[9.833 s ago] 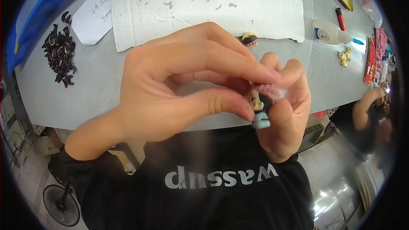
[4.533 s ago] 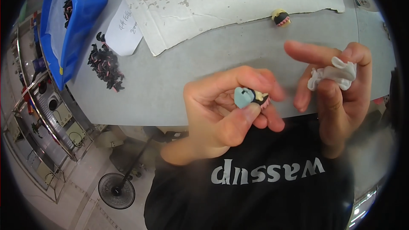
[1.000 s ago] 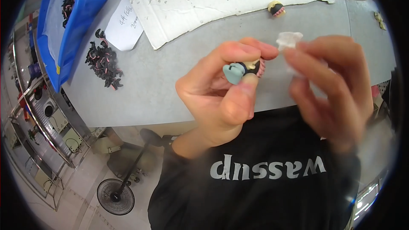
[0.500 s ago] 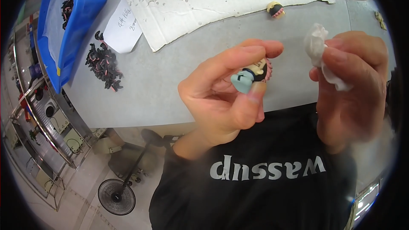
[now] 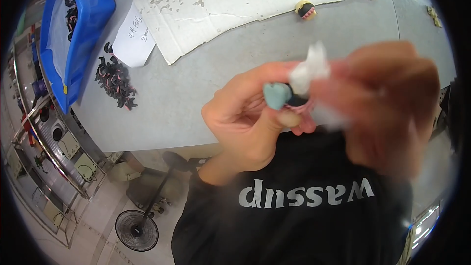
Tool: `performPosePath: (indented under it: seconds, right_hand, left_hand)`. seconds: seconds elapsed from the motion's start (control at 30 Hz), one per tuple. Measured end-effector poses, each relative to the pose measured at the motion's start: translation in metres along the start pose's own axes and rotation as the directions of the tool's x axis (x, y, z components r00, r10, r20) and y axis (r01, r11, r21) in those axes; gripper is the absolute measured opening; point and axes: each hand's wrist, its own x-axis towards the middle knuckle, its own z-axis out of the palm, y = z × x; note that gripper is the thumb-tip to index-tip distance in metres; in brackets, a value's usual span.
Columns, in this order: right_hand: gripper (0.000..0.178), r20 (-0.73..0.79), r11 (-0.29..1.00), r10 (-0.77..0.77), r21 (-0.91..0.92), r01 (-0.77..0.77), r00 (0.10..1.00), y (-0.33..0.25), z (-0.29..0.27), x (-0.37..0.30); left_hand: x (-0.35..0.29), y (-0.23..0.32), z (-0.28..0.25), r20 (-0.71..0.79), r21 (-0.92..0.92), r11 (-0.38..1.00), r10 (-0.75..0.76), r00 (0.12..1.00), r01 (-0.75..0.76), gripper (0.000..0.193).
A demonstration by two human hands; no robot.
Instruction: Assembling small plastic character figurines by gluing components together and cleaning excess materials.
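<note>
My left hand is closed on a small toy figurine with a pale teal body and black-and-pink hair. Its head is mostly covered from view by a crumpled white tissue. My right hand, smeared by motion, pinches that tissue and holds it against the figurine's head side. Beyond both hands, a small black, pink and cream figurine head lies on the grey table, beside the edge of a white cardboard sheet.
On the left stands a blue bin with black pieces inside. Next to it lie a pile of small black-and-pink parts and a handwritten paper slip. A small yellowish piece is at the far right. A fan stands on the floor.
My right hand has moved left, bringing the tissue onto the figurine. The figurine has turned in my left hand, so its face no longer shows. The view has shifted slightly.
</note>
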Motion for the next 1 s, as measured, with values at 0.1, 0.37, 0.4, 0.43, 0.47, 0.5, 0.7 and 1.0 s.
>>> performPosePath:
  seconds: [0.1, 0.37, 0.4, 0.43, 0.47, 0.5, 0.7, 1.0]
  right_hand:
    - [0.027, 0.011, 0.997, -0.052, -0.052, 0.052, 0.999, 0.001, 0.0, 0.004]
    - [0.025, 0.089, 0.981, 0.041, 0.188, -0.057, 0.995, -0.002, -0.01, 0.005]
    - [0.025, 0.103, 0.972, 0.051, 0.222, -0.073, 0.993, -0.002, -0.01, 0.005]
    - [0.024, 0.117, 0.962, 0.061, 0.256, -0.089, 0.991, -0.002, -0.01, 0.006]
    - [0.024, 0.132, 0.952, 0.073, 0.287, -0.108, 0.989, -0.001, -0.011, 0.005]
    - [0.024, 0.147, 0.939, 0.084, 0.318, -0.127, 0.986, -0.001, -0.011, 0.004]
    - [0.021, 0.176, 0.873, 0.128, 0.446, -0.195, 0.976, 0.007, -0.004, -0.001]
    - [0.019, 0.217, 0.817, 0.151, 0.522, -0.245, 0.964, 0.004, -0.005, -0.003]
  left_hand:
    - [0.0, -0.001, 0.0, 0.01, 0.022, 1.0, 0.021, 1.0, -0.021, 0.026]
    - [0.001, 0.0, -0.01, 0.102, 0.142, 0.99, -0.02, 0.995, 0.005, 0.034]
    - [0.001, 0.0, -0.011, 0.113, 0.161, 0.987, -0.025, 0.993, 0.007, 0.035]
    - [0.002, 0.001, -0.013, 0.123, 0.179, 0.984, -0.031, 0.992, 0.009, 0.037]
    - [0.002, 0.001, -0.014, 0.135, 0.195, 0.981, -0.039, 0.99, 0.012, 0.039]
    - [0.002, 0.001, -0.015, 0.147, 0.211, 0.977, -0.048, 0.988, 0.016, 0.041]
    - [0.001, -0.005, -0.008, 0.113, 0.124, 0.991, 0.032, 0.993, -0.046, 0.029]
    - [0.003, -0.005, -0.008, 0.091, -0.012, 0.995, 0.103, 0.991, -0.102, 0.021]
